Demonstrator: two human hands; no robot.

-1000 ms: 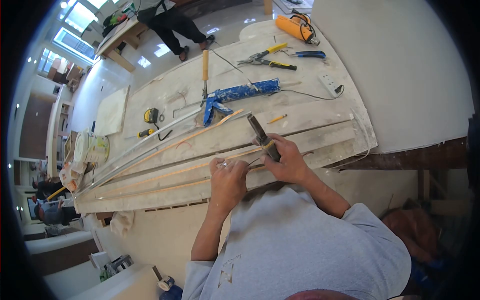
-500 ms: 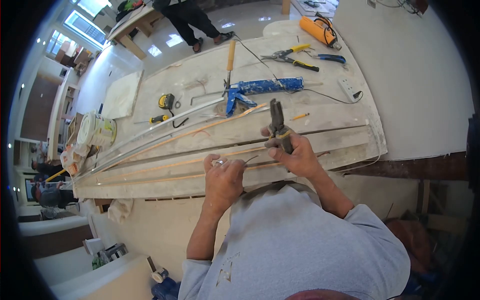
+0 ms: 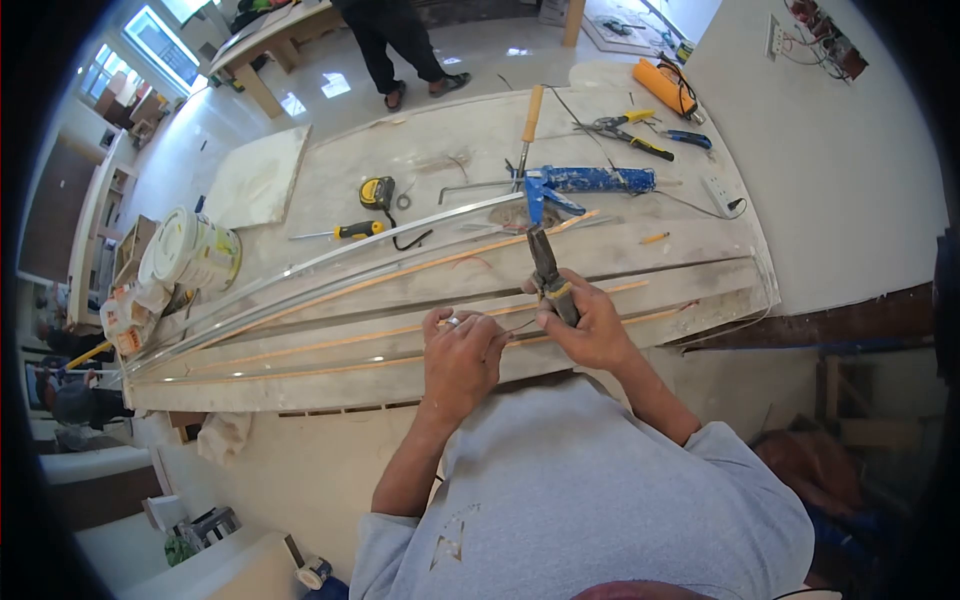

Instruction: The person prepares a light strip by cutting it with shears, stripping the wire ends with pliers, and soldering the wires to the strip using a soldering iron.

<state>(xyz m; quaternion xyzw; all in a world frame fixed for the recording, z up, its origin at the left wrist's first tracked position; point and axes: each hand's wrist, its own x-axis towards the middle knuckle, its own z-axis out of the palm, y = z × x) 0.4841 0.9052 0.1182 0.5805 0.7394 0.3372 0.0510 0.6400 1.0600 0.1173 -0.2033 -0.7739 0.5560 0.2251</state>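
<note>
Head view: Across a dusty counter (image 3: pixel 340 163), a blue caulking gun (image 3: pixel 605 180) is seen beyond the right hand (image 3: pixel 590 325) and left hand (image 3: pixel 462 355); pliers (image 3: pixel 546 264) are clasped in the former's grip over the near side, a thin wire (image 3: pixel 522 325) pinched in the latter's.

hands (image 3: pixel 592 328) with pliers (image 3: pixel 544 260) above workbench (image 3: pixel 345 150)

Dusty bench (image 3: pixel 345 165), bearing tape measure (image 3: pixel 376 193) and screwdriver (image 3: pixel 357 231) at left, orange tool (image 3: pixel 663 88), snips (image 3: pixel 630 130) and blue-handled knife (image 3: pixel 688 138) far right, caulking gun (image 3: pixel 600 180) and pencil (image 3: pixel 655 238) nearer.
</note>
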